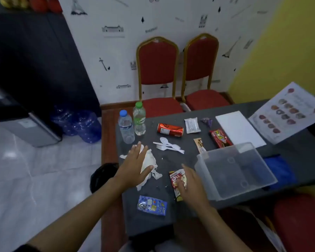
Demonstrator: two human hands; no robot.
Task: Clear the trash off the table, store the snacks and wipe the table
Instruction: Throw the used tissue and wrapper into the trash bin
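Note:
On the dark grey table [145, 222] my left hand [135, 165] lies flat, fingers spread, on crumpled white tissue [150, 161]. My right hand [191, 186] hovers with fingers apart over a red and white snack packet [176, 180]. A blue snack packet [151, 205] lies near the front edge. A red can [170, 130] lies on its side. White plastic cutlery [168, 145] sits mid-table. Two plastic bottles [126, 129] [139, 119] stand at the far left corner. An empty clear plastic bin [235, 170] stands to the right of my right hand.
Further back lie a white sachet [192, 125], a purple wrapper [207, 121], a red snack pack [220, 139], a brown sachet [199, 144], a white sheet [239, 128] and a printed menu [287, 111]. A black bin [103, 176] stands on the floor at left. Two red chairs [158, 73] face the table.

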